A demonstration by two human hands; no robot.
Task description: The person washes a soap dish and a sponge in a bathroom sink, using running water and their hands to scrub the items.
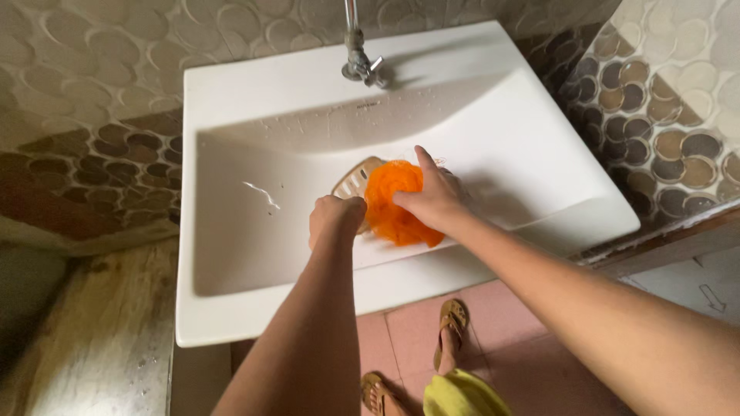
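Observation:
Inside a white wall sink (254, 254), my left hand (334, 219) grips the near edge of a beige slotted soap dish (356, 179). My right hand (436, 196) presses an orange mesh scrubber (391, 202) against the dish, index finger stretched out over it. The scrubber covers most of the dish, and both hands meet at the middle of the basin.
A metal tap (361, 62) hangs from the patterned tiled wall above the basin's back rim. A short white streak (264, 194) lies on the basin's left side. Below the sink are pink floor tiles and my sandalled feet (450, 327).

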